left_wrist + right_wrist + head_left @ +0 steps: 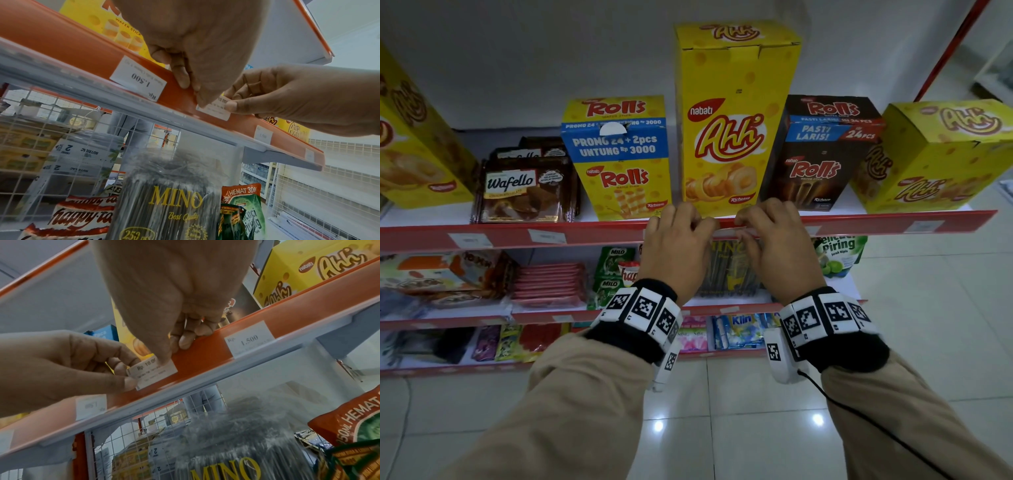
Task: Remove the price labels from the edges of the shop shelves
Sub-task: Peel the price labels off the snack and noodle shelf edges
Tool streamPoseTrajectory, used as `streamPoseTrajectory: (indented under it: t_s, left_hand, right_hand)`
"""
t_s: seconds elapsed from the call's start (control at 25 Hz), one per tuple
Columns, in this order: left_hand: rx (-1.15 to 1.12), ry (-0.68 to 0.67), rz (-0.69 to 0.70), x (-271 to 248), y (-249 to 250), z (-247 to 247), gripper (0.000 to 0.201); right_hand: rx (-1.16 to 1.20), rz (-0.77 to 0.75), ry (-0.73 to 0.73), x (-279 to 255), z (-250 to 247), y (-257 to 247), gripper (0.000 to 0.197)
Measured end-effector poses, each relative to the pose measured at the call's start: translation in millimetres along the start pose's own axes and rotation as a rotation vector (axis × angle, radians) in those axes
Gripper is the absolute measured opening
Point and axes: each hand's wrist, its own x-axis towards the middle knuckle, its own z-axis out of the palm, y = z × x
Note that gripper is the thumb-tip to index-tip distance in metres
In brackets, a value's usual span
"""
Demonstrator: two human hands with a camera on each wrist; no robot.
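Top shelf's red edge rail (517, 233) runs left-right through the grip. The tall Ahh box (729, 120) is right behind and above it, the Mino pack (170, 194) on the shelf below.

Both hands are on the same spot on the rail, nearly touching. Left hand (674, 250): thumb and fingers pinch the left end of the price label (152, 373), tight. Right hand (777, 246): thumb on the label's face, fingers curled over the rail's top edge just above, so the right part is pinched too. The label is still seated in the rail between the two thumbs. I can't tell whether its left end has lifted.

Step, as I read it: extracting this one label, mid-pull at most.

Next: work the left end out from under the rail lip and draw it leftward or outward, easing the right thumb so it doesn't pin the paper. Thin paper, so a straight yank risks tearing.

Remaining: the 1.500 label (248, 339) just right of the grip, another label (137, 79) just left, more further along both ways.
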Motion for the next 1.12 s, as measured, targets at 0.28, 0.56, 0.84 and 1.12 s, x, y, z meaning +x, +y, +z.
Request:
streamPoseTrajectory:
  t_s: [0.28,0.56,0.84,1.12]
  left_hand:
    - [-0.008,0.010,0.029,-1.7,-4.0,-0.9,0.019]
    - [-0.002,0.025,0.049,-3.4,-4.3,-0.2,0.019]
    - [0.021,0.027,0.020,-5.3,-1.9,1.2,0.021]
    - [-0.076,-0.026,-0.038,-7.8,0.8,-5.5,0.025]
  right_hand:
    - [-0.065,0.017,-0.019,-1.2,2.6,-0.4,0.014]
    - [-0.051,0.031,0.019,-4.9,5.4,-0.1,0.012]
    - [0.039,0.029,0.066,-8.6,8.7,6.9,0.009]
    - [0.093,0.015,0.049,-10.9,3.8,11.5,0.016]
